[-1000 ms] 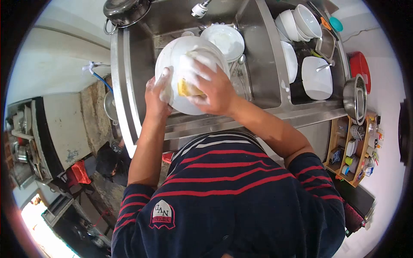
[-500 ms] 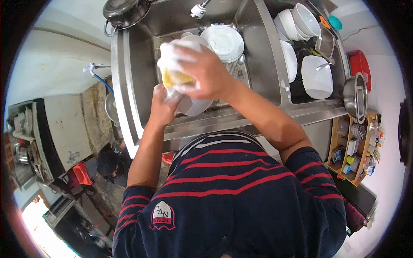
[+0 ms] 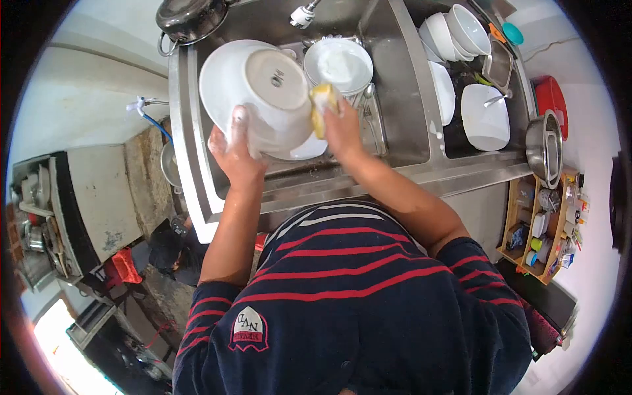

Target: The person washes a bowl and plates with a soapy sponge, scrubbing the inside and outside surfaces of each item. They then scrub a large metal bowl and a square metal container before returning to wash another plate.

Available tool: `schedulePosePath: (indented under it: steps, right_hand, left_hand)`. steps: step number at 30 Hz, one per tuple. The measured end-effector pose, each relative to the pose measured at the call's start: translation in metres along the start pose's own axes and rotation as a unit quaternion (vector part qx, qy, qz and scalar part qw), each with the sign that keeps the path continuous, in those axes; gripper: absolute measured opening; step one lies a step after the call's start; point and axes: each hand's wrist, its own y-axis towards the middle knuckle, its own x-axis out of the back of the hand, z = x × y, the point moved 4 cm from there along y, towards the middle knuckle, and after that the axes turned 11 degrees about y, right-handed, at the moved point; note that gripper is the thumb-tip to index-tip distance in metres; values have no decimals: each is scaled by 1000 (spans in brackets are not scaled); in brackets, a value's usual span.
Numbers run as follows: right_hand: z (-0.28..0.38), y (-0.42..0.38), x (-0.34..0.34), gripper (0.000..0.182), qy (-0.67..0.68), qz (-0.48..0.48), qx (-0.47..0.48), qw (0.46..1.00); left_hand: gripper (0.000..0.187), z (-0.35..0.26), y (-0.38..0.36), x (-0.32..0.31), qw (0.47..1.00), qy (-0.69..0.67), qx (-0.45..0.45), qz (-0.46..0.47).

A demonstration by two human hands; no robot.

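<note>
Left hand (image 3: 236,155) curled on the near rim of a big white plate (image 3: 253,92), thumb laid flat on its underside, fingers (image 3: 238,122) closed around the edge — plate held tilted over the steel sink (image 3: 395,99), foot ring facing up toward the camera. Far rim of the plate close to a dark pot (image 3: 191,16) standing at the sink's back left corner. Right hand (image 3: 342,128) just beside the plate's right edge, fingers folded narrow around a yellow soapy sponge (image 3: 322,105), sponge pressed against the plate's rim. Behind it, a stack of white bowls (image 3: 339,66) under the tap (image 3: 304,13), close to the plate, little gap between. Further right, past the sink divider, a rack side crowded with white bowls and plates (image 3: 484,118) — well apart from both hands. Bare steel only along the sink's front lip (image 3: 368,184).
</note>
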Motion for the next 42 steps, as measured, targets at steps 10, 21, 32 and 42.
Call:
schedulePosePath:
  steps: [10, 21, 32, 42]
  right_hand:
    - [82, -49, -41, 53, -220, 274, 401, 846]
    - [-32, 51, 42, 36, -70, 75, 102, 989]
    - [-12, 77, 103, 31, 129, -179, -1, 975]
    - [-1, 71, 100, 34, 256, -176, -40, 950]
  left_hand:
    - [26, 19, 13, -19, 978, -151, 145, -25]
    - [30, 29, 29, -12, 828, -455, 327, 31]
    - [22, 18, 74, -97, 955, 178, -29, 235]
    - [8, 54, 74, -217, 715, 356, -464, 383]
